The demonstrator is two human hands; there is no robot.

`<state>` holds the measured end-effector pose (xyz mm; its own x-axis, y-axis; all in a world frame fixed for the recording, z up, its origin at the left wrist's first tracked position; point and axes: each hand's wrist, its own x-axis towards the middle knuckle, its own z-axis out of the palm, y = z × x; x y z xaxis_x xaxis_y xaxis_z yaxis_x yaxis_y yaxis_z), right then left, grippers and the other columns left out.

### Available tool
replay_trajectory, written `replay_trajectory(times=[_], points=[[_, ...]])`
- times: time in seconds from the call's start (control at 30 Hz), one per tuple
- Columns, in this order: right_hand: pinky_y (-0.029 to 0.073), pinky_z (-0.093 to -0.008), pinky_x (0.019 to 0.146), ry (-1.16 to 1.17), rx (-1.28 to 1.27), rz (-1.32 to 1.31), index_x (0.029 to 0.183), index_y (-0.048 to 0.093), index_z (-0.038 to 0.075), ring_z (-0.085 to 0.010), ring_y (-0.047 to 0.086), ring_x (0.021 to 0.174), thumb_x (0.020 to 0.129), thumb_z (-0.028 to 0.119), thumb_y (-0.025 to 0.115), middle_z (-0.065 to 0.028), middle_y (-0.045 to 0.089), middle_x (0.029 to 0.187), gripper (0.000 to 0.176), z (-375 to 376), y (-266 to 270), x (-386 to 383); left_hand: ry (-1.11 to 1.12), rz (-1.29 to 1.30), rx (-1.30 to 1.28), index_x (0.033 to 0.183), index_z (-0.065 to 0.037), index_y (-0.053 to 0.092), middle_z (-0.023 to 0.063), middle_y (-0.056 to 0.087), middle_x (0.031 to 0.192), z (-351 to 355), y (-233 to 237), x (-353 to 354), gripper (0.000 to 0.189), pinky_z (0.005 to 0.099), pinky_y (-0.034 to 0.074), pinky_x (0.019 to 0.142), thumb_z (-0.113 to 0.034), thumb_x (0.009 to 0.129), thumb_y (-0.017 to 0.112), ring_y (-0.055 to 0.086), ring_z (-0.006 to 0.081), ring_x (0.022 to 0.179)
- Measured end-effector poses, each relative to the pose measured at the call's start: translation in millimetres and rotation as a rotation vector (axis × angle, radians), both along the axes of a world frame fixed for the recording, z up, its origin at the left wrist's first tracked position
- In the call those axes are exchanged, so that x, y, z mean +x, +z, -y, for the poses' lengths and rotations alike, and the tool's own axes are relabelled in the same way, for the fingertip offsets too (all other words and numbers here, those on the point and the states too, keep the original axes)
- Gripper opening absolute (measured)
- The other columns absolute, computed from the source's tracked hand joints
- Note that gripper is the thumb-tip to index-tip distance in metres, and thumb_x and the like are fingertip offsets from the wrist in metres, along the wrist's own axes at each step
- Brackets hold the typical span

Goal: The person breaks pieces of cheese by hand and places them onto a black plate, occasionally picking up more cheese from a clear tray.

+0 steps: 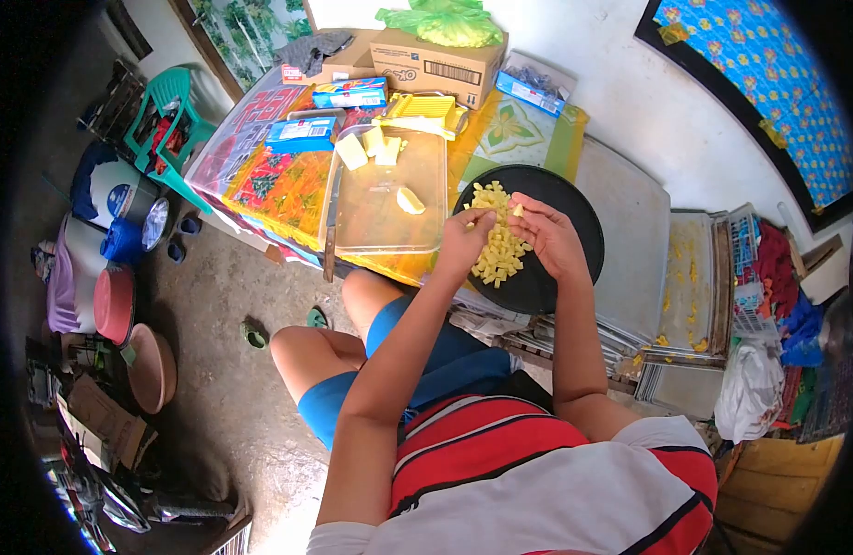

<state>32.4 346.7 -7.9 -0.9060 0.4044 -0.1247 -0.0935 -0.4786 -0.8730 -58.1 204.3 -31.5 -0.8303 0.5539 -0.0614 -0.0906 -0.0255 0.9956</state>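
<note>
Over a round black tray (574,208), my left hand (468,242) is closed with its thumb and fingertips pinched; what they hold, if anything, I cannot make out. Beside it, my right hand (554,239) holds a small pale yellow piece (518,211) at its fingertips. Many small yellow cubes (500,259) lie heaped on the tray's left side, beneath both hands. To the left, a clear plastic tray (380,242) bears several pale yellow blocks (352,152) at its back and one curved yellow piece (410,200) near its middle.
A knife (329,254) lies along the clear tray's left edge. Behind are a yellow slicer (426,111), blue boxes (301,135) and a cardboard box (440,69). Flat grey trays (620,231) are stacked on the right. A green chair (172,120) stands at far left.
</note>
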Motion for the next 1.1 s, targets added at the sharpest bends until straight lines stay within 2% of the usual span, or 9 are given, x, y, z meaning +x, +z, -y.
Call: replay_trajectory(times=[0.13, 0.23, 0.3, 0.43, 0.63, 0.73, 0.83, 0.93, 1.1], points=[[0.054, -0.0284, 0.079, 0.029, 0.052, 0.002, 0.119, 0.057, -0.002, -0.0183, 0.065, 0.088, 0.090, 0.006, 0.058, -0.0091, 0.062, 0.106, 0.030, 7.3, 14.0, 3.7, 0.004, 0.078, 0.108, 0.100, -0.002, 0.066, -0.0034, 0.051, 0.064, 10.0, 20.5, 4.7, 0.024, 0.0186, 0.034, 0.049, -0.021, 0.087, 0.066, 0.045, 0.0044, 0.055], [0.055, -0.0277, 0.076, 0.028, 0.068, -0.035, 0.115, 0.058, -0.001, -0.0160, 0.065, 0.085, 0.089, 0.004, 0.059, -0.0082, 0.063, 0.101, 0.027, 16.7, 26.8, 6.5, -0.036, -0.032, 0.167, 0.101, -0.003, 0.066, -0.0047, 0.051, 0.066, 17.4, 26.8, 4.1, 0.022, 0.0168, 0.033, 0.050, -0.017, 0.085, 0.070, 0.044, 0.0027, 0.057], [0.056, -0.0275, 0.073, 0.045, 0.047, -0.085, 0.111, 0.059, -0.001, -0.0142, 0.065, 0.082, 0.088, 0.003, 0.060, -0.0077, 0.064, 0.097, 0.023, 19.7, 29.6, 6.6, -0.061, -0.079, 0.203, 0.101, -0.003, 0.066, -0.0052, 0.052, 0.067, 18.5, 29.2, 4.7, 0.022, 0.0168, 0.034, 0.052, -0.014, 0.083, 0.071, 0.044, 0.0023, 0.059], [0.056, -0.0269, 0.074, 0.085, 0.027, -0.104, 0.106, 0.060, 0.000, -0.0135, 0.064, 0.083, 0.087, 0.007, 0.063, -0.0063, 0.064, 0.093, 0.020, 18.9, 22.0, 5.1, -0.113, -0.104, 0.180, 0.101, -0.002, 0.066, -0.0050, 0.054, 0.070, 23.3, 41.1, 8.8, 0.022, 0.0169, 0.037, 0.055, -0.010, 0.082, 0.073, 0.045, 0.0021, 0.063], [0.056, -0.0267, 0.073, 0.060, 0.072, -0.035, 0.102, 0.062, -0.002, -0.0136, 0.066, 0.077, 0.086, 0.008, 0.065, -0.0085, 0.066, 0.088, 0.019, 25.4, 32.0, 6.4, -0.113, -0.077, 0.220, 0.102, -0.002, 0.068, -0.0045, 0.056, 0.071, 23.6, 39.9, 12.4, 0.021, 0.0177, 0.039, 0.058, -0.012, 0.084, 0.070, 0.049, 0.0031, 0.066], [0.056, -0.0264, 0.072, 0.038, 0.072, -0.018, 0.102, 0.062, -0.002, -0.0140, 0.066, 0.076, 0.085, 0.008, 0.066, -0.0089, 0.067, 0.088, 0.020, 25.6, 32.5, 6.1, -0.123, -0.023, 0.213, 0.100, 0.003, 0.068, 0.0019, 0.063, 0.077, 27.4, 41.4, 11.8, 0.021, 0.0197, 0.042, 0.059, -0.011, 0.085, 0.068, 0.050, 0.0050, 0.065], [0.056, -0.0261, 0.072, 0.035, 0.061, -0.018, 0.102, 0.063, -0.002, -0.0146, 0.066, 0.076, 0.085, 0.008, 0.065, -0.0089, 0.067, 0.088, 0.020, 25.8, 32.1, 5.6, -0.141, 0.041, 0.212, 0.099, 0.004, 0.068, 0.0019, 0.062, 0.076, 32.4, 50.9, 13.8, 0.020, 0.0199, 0.042, 0.059, -0.010, 0.086, 0.066, 0.051, 0.0057, 0.063], [0.056, -0.0261, 0.072, 0.028, 0.053, -0.013, 0.102, 0.062, -0.003, -0.0152, 0.066, 0.076, 0.086, 0.009, 0.065, -0.0094, 0.066, 0.089, 0.020, 26.4, 30.3, 4.8, -0.105, -0.003, 0.213, 0.100, -0.003, 0.069, -0.0037, 0.053, 0.063, 29.9, 45.8, 14.5, 0.020, 0.0163, 0.028, 0.044, -0.018, 0.088, 0.065, 0.039, 0.0008, 0.048], [0.056, -0.0274, 0.073, 0.025, 0.031, -0.020, 0.104, 0.062, -0.003, -0.0171, 0.067, 0.078, 0.086, 0.009, 0.064, -0.0113, 0.066, 0.091, 0.021, 26.7, 31.9, 4.1, -0.048, 0.059, 0.181, 0.102, -0.004, 0.069, -0.0035, 0.053, 0.061, 29.2, 43.0, 13.7, 0.020, 0.0167, 0.029, 0.043, -0.019, 0.087, 0.066, 0.039, 0.0017, 0.047]])
